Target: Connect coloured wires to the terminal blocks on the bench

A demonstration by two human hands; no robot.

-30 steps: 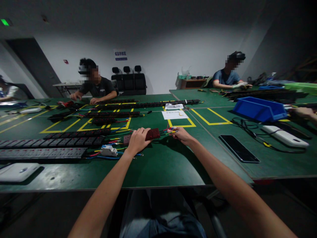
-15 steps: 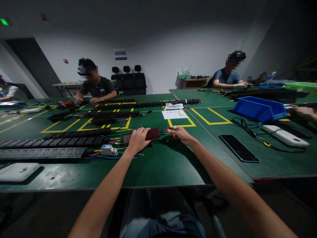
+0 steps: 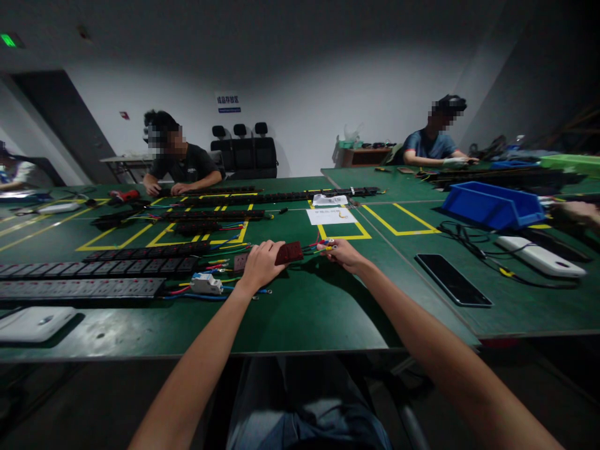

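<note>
My left hand (image 3: 263, 265) is closed over a dark red socket strip (image 3: 289, 252), whose ends show on both sides of the fingers. Coloured wires (image 3: 311, 249) in red, green and yellow run out of the strip's right end. My right hand (image 3: 345, 255) pinches these wires near their tips, where small metal terminals stick out past the fingers. Left of my left hand lie several black and grey socket strips (image 3: 94, 269) with loose wire ends. A small white breaker-like block (image 3: 206, 284) sits on the wires of the nearest strip.
On the green table (image 3: 300, 325) a phone (image 3: 452, 279), a white power bank (image 3: 541, 256) with black cable and a blue bin (image 3: 492, 205) stand to the right. Paper labels (image 3: 330, 216) lie ahead. Another white device (image 3: 37, 325) is at the near left. Co-workers sit across the table.
Both my hands keep their places on the socket strip and the wires. The co-worker at the far left shifts their head slightly.
</note>
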